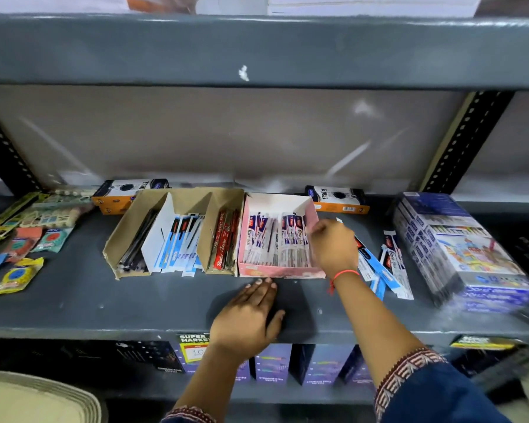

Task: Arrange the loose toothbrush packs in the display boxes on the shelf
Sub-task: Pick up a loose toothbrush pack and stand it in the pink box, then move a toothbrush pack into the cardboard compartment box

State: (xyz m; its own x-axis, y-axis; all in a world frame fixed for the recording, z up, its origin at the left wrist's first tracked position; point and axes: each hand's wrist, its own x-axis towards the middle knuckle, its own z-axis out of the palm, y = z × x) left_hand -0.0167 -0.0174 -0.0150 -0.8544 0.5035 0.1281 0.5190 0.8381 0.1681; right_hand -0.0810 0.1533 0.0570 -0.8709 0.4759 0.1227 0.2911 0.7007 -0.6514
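Grey metal shelf [74,288] carries row of display boxes. Left hand [248,319] flat on shelf, palm down, fingers spread, holding nothing, just before pink box [283,273]. Right hand [333,245] at pink box's right wall, fingers curled; whether it grips pack cannot tell. Loose toothbrush packs [385,264] lie on shelf right of pink box, beside blue carton [458,248]. Brown box [126,236] at left holds more packs.

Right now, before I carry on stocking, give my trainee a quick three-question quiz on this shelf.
1. True or false: the left hand lies flat on the shelf, holding nothing.
2. Which box is the right hand at: A) brown box, B) pink box, C) blue carton?
3. On which side of the pink box do the loose packs lie?

Key: 1 true; 2 B; 3 its right.
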